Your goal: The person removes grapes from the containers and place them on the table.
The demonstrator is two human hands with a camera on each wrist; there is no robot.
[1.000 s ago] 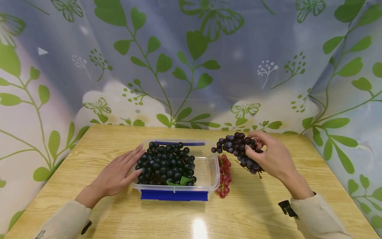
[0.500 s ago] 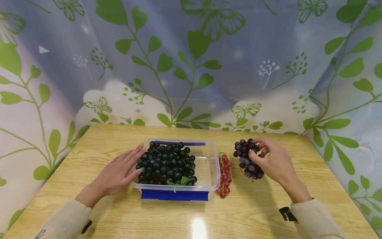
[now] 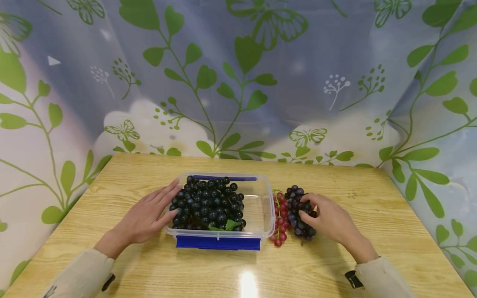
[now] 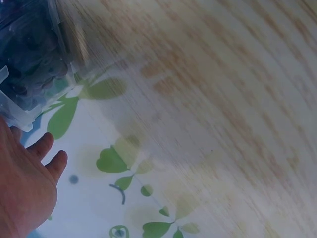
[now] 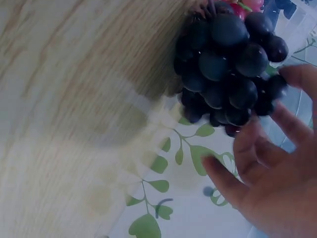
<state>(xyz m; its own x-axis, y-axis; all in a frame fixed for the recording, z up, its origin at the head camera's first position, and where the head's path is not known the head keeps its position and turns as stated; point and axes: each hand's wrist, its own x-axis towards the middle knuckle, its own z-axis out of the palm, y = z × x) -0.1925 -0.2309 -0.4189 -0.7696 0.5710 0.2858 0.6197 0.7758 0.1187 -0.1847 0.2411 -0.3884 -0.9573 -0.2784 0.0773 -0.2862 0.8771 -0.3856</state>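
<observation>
A bunch of dark purple grapes (image 3: 298, 219) lies against the right side of a bunch of red grapes (image 3: 279, 217). My right hand (image 3: 329, 217) pinches the dark bunch between thumb and fingers. In the right wrist view the dark grapes (image 5: 228, 64) fill the upper right, beside the fingertips. A clear plastic box (image 3: 257, 213) with blue clips holds a large pile of black grapes (image 3: 208, 205) in its left part, with a green leaf at the front. My left hand (image 3: 145, 217), fingers straight, rests on the box's left rim.
The red grapes lie along the box's right wall. Under everything is a pale wooden table (image 3: 208, 273). Behind and at both sides hangs a curtain (image 3: 238, 82) printed with green leaves and butterflies.
My right hand has lowered the dark grapes from the air toward the front, beside the red bunch on the table. The left hand and the box have stayed in place.
</observation>
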